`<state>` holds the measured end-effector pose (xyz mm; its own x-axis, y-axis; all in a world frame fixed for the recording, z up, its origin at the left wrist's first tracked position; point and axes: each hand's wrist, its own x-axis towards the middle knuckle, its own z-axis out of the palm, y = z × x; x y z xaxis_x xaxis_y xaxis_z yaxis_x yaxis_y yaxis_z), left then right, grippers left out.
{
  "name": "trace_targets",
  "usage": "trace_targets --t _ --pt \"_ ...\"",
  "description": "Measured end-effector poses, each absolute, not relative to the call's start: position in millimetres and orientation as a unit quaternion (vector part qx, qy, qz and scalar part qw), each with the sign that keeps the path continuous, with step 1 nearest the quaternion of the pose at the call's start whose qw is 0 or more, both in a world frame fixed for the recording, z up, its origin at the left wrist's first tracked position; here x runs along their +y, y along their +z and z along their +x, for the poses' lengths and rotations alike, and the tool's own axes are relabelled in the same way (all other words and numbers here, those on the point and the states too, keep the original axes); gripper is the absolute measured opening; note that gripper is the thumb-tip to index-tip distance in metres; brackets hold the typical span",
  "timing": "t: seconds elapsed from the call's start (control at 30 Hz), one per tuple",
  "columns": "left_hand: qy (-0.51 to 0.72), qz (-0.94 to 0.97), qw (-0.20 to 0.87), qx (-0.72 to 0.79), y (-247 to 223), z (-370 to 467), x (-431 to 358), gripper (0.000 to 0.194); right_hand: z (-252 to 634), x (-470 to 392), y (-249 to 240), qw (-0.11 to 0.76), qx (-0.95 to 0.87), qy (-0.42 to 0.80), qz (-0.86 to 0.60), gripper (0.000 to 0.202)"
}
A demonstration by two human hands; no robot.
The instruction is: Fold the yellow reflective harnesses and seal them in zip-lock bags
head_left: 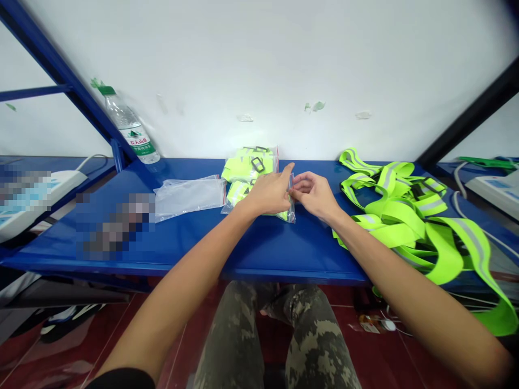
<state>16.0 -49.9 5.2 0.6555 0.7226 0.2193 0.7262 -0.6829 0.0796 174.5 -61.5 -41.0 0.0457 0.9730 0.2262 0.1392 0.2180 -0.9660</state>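
A clear zip-lock bag [292, 215] with a folded neon-yellow reflective strap inside lies on the blue table. My left hand [268, 193] is over it, one finger stretched out and the others gripping near the bag's right edge; it hides most of the contents. From the right, my right hand [315, 195] pinches that same edge between thumb and fingertips. Just behind is another filled bag [243, 166] with a black buckle showing. Flat empty zip bags [188, 197] lie to the left in a loose stack.
Loose neon-yellow straps [399, 221] pile up at the right and hang over the front edge of the blue table [194, 243]. At the back left, a water bottle [132, 129] leans by the blue frame. Behind rises a white wall [263, 65]. A blurred-out object [119, 224] lies left.
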Motion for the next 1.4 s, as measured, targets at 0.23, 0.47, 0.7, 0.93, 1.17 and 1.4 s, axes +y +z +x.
trace_targets --t 0.23,0.47,0.7,0.93,1.17,1.4 --pt "-0.154 -0.908 -0.011 -0.39 3 17 -49 0.076 172 -63 -40 0.549 -0.54 0.41 -0.489 0.036" --pt "-0.176 -0.903 -0.004 -0.391 -1 18 -47 0.075 173 -61 -41 0.56 -0.539 0.406 -0.48 0.037" --pt "-0.196 -0.904 -0.021 -0.379 -1 18 -47 0.07 174 -60 -42 0.562 -0.542 0.426 -0.457 0.038" --pt "-0.285 -0.87 -0.069 -0.396 -5 20 -42 0.053 173 -65 -36 0.559 -0.517 0.45 -0.466 0.045" --pt "-0.32 -0.847 -0.067 -0.42 -3 19 -42 0.053 173 -69 -31 0.531 -0.536 0.47 -0.458 0.047" --pt "-0.293 -0.861 -0.047 -0.412 2 21 -47 0.055 178 -61 -36 0.551 -0.55 0.422 -0.464 0.041"
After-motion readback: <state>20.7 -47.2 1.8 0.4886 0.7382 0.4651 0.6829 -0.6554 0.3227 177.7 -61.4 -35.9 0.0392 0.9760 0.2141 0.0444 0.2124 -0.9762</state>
